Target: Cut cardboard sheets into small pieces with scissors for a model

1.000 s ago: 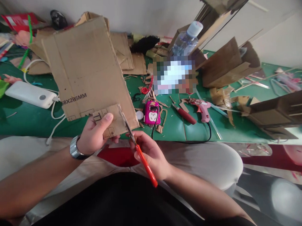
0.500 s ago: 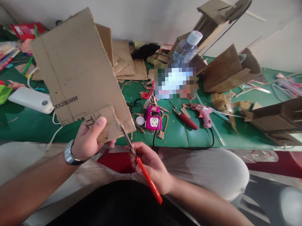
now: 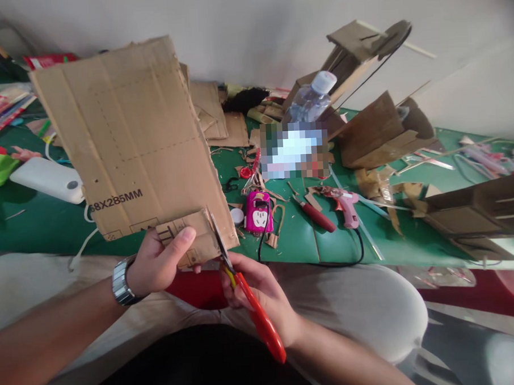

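Note:
My left hand (image 3: 160, 259) is closed on cardboard, its thumb pressing a small printed cardboard piece (image 3: 203, 234) against a large cardboard sheet (image 3: 147, 123). The sheet tilts up above the table and carries the print "68X285MM". Orange-handled scissors (image 3: 258, 314) are gripped in my right hand (image 3: 261, 289). Their blades lie along the right edge of the small piece, in front of the sheet's lower right corner. Whether the blades bite into the cardboard I cannot tell.
On the green table (image 3: 285, 248) are a magenta socket block (image 3: 258, 212), a red-handled tool (image 3: 317, 214) and a pink glue gun (image 3: 348, 207). A bottle (image 3: 310, 99) stands behind them. Cardboard structures (image 3: 382, 130) occupy the right, a white power bank (image 3: 47, 180) the left.
The large sheet has swung and tilted in my left hand. My right hand has turned the scissors, so a yellow inner part of the handle now shows. The view has shifted slightly.

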Demonstrator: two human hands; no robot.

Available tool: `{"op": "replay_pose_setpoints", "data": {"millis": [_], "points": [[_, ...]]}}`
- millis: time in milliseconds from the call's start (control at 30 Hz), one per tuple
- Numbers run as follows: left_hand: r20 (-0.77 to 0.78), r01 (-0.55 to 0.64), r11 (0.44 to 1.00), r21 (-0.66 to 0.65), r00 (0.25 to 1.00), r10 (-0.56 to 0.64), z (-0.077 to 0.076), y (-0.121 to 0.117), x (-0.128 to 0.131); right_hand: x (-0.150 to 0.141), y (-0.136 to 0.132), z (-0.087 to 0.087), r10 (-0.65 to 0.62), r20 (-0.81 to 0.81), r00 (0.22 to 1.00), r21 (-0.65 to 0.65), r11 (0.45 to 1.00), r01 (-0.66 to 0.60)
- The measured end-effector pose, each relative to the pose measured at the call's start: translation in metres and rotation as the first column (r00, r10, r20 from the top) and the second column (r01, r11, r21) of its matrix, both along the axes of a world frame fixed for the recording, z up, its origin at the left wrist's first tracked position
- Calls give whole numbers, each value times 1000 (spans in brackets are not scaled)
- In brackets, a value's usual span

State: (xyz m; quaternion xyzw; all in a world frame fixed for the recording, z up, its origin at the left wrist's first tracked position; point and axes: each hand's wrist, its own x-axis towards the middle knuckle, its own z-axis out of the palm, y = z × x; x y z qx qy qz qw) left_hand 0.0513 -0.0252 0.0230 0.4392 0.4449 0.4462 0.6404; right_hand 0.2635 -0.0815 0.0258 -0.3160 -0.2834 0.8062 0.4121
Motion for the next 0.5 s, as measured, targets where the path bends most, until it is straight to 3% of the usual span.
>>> {"op": "replay_pose_setpoints", "data": {"millis": [233,400,500], "points": [[-63,48,992,115,997,-41,-1,4,-3,1,2,4,-19,17,1000,-8,1000,19],[-247,-47,952,302,961,126,-12,4,-12,2,3,1,-24,-34,999,-61,998,22],[-182,-13,974,226,982,55,-8,4,-9,3,2,-4,-34,-29,999,-44,999,33]]}}
